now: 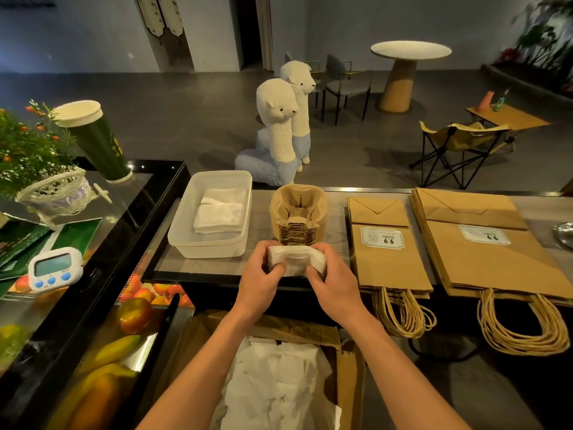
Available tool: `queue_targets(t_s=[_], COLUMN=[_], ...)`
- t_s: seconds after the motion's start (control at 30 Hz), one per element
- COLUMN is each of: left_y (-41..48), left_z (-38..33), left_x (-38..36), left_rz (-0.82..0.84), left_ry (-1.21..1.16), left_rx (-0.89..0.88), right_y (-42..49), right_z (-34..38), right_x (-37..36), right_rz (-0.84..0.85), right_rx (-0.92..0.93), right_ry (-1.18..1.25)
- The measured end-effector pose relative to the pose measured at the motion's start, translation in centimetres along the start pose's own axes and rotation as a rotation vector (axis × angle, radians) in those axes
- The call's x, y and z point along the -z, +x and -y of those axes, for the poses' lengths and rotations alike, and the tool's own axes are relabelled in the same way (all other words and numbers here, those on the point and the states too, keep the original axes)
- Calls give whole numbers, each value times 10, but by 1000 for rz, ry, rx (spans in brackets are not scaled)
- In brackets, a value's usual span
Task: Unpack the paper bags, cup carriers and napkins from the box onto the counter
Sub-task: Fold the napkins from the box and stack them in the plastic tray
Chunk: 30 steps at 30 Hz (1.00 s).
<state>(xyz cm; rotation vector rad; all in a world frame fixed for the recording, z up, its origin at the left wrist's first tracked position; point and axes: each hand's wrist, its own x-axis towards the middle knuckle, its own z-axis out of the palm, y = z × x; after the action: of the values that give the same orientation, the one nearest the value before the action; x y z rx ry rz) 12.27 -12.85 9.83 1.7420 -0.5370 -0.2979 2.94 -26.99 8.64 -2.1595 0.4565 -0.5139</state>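
Both hands hold one stack of white napkins [296, 259] just above the counter's near edge. My left hand [260, 282] grips its left end and my right hand [333, 283] grips its right end. Behind the stack stands a pile of brown pulp cup carriers [299, 209]. A clear plastic tub [186, 240] to the left holds more folded napkins [221, 211]. Two piles of brown paper bags [387, 262] [490, 259] lie flat on the right, handles hanging over the edge. Below my arms the open cardboard box [348, 367] holds loose white napkins [279, 377].
A white digital timer [55, 268], a basket plant [37, 169] and a tall green cup [96, 141] sit on the glass fruit display at left. Two plush alpacas [279, 135] stand beyond the counter [263, 225]. Chairs and a round table are further back.
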Motion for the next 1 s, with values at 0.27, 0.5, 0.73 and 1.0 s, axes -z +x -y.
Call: queue_targets(t_s=[0.27,0.5,0.73,1.0], left_y=[-1,-1,-2,4], left_z=[-9,-9,-5,2], left_x=[5,14,25,23], left_rz=[-6,107,119,111], left_ry=[-200,-263,14,177], left_rx=[114,164,-27,4], right_y=[-6,-6,6,10], right_z=[3,-4,7,11], right_x=[5,8,19,19], right_rz=[-128,-38,35,161], right_rx=[172,273,68,-43], right_ry=[142,-53,1,-244])
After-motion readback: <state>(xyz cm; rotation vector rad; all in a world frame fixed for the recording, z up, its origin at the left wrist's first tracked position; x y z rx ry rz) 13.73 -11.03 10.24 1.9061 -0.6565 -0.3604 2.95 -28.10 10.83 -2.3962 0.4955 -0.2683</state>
